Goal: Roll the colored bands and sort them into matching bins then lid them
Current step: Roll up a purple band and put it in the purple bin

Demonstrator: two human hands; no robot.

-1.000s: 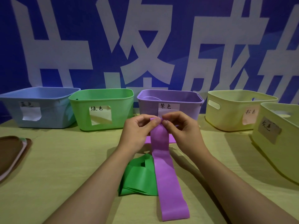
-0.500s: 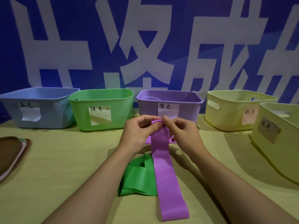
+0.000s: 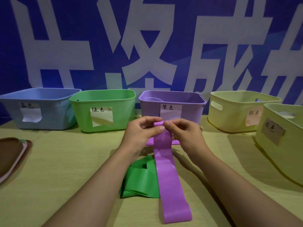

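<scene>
Setting, as I see it: a staged demo or recording booth, not a home. Evidence: a blue banner with huge white characters fills the wall; hand-labelled bins line a bare table under it.

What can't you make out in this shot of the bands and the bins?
- Head view: the purple band near its rolled end, covered by the left hand and right hand.
- Green band: partly under the purple band and left forearm.
- Bin contents: hidden by their walls.
- Brown lid: cut off by the left edge.
- Blue bin label: blurred.
</scene>
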